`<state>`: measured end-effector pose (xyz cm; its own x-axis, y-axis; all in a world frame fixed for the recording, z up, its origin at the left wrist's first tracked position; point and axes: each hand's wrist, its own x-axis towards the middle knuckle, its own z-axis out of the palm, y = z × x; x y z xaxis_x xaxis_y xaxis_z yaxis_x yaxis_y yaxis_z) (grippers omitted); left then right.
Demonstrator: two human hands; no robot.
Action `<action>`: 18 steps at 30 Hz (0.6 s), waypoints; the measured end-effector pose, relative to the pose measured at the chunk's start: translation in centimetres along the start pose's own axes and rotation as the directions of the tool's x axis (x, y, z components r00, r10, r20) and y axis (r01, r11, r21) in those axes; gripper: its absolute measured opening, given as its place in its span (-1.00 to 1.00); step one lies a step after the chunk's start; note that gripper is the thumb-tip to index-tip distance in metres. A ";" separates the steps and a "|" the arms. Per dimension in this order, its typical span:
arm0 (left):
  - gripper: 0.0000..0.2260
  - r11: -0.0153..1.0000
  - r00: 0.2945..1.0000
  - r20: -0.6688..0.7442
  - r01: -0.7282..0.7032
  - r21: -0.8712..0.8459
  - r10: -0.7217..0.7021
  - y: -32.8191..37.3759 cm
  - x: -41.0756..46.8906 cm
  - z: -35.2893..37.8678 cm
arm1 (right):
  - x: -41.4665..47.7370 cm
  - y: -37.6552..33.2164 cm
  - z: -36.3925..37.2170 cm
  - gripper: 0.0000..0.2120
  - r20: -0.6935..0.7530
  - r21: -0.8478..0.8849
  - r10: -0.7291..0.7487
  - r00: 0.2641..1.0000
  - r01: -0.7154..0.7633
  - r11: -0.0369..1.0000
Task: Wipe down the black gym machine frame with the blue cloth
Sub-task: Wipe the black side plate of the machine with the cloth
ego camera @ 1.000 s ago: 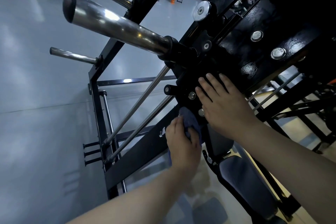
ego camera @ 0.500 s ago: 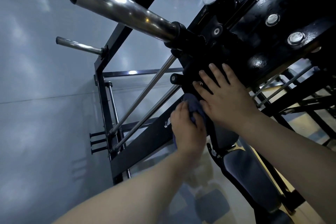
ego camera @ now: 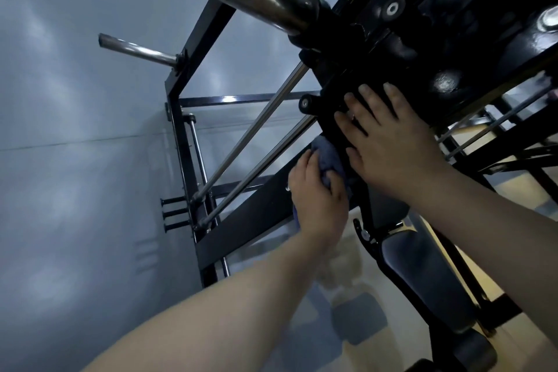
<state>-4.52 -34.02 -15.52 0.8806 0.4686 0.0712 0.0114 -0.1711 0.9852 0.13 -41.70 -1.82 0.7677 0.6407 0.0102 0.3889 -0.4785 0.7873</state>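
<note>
The left hand [ego camera: 317, 202] curls around a bunched blue cloth [ego camera: 327, 157], pressed against the black gym machine frame [ego camera: 250, 222]. The cloth looks soft and light, best held wadded in the palm. The right hand [ego camera: 389, 142] lies flat, fingers straight, on the rigid frame. No readable writing.

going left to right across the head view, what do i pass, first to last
short steel peg → black frame upright → left hand gripping the blue cloth → right hand, laid flat → silver bolt caps
</note>
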 end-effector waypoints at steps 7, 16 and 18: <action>-0.53 1.000 0.999 0.039 0.025 0.013 -0.026 0.4 0.6 0.0 | 0.0 -0.9 0.1 -0.45 -0.040 0.050 -0.001 0.999 0.003 0.999; -0.49 0.983 0.983 -0.011 0.182 0.040 -0.182 -2.6 4.3 -1.1 | 0.2 -1.2 -0.1 -0.45 0.019 -0.001 0.007 1.000 -0.007 1.000; -0.49 0.994 0.994 0.018 0.111 -0.008 -0.111 -2.0 2.8 -1.0 | 0.1 -1.3 -0.2 -0.44 0.044 -0.022 0.009 0.999 -0.008 1.000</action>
<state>-2.54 -31.55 -17.11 0.8823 0.4688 -0.0411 0.1052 -0.1114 0.9882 -0.39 -40.94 -2.70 0.7928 0.6094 -0.0099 0.3714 -0.4702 0.8006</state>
